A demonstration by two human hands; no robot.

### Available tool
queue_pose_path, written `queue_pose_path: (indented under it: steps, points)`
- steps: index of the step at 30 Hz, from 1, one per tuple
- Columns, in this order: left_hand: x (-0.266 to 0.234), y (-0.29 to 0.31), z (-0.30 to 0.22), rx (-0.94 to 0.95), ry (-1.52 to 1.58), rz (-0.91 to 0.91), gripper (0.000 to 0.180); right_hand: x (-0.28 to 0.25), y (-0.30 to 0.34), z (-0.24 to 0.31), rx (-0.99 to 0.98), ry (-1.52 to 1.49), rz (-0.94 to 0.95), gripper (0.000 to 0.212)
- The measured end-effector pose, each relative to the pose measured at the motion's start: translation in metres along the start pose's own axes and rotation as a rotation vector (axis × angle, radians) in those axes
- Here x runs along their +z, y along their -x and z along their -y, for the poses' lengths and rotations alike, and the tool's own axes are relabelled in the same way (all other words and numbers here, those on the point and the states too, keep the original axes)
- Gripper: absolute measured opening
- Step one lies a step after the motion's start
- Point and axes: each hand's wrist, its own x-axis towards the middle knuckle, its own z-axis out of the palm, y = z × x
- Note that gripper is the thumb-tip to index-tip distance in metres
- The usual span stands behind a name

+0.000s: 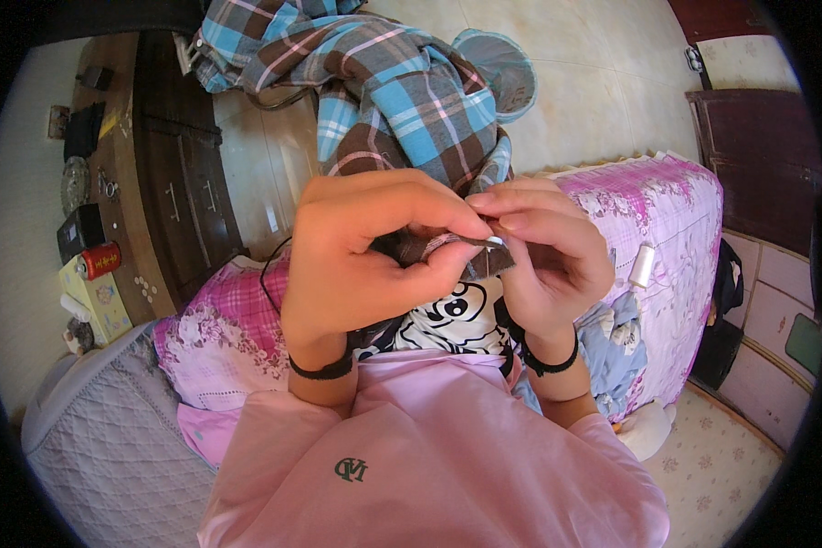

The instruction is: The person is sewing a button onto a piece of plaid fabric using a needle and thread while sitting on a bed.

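My left hand [356,251] is closed, thumb and forefinger pinching a folded edge of brown plaid cloth [490,264] in front of my chest. A small white piece [495,241], perhaps a button, shows at that edge beside the fingertips. Against it, my right hand [562,256] is drawn into a pinch, its fingertips meeting the left ones; whatever lies between them is too small to make out. Beyond both hands spreads a blue, brown and white plaid garment [411,78], matching the cloth in colour. A white spool of thread [642,266] rests on the bed to the right.
Pink flowered bedding [671,210] covers the bed at right, with crumpled blue cloth [616,352] on it. A light blue bin [507,73] stands on the tiled floor. At left, a dark wooden cabinet [178,173] bears a red can [99,261] and a yellow box [96,297].
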Motion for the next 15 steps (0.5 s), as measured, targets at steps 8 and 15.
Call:
queue_pose_path:
  steps: [8, 15]
  points:
    - [0.004, -0.002, -0.004, 0.080, -0.055, -0.065, 0.019, -0.008, -0.005, 0.012, -0.102, 0.047, 0.076, 0.025]
    - [0.004, -0.001, 0.005, 0.108, -0.015, -0.072, 0.019, -0.008, 0.001, 0.010, -0.164, 0.216, 0.094, 0.019]
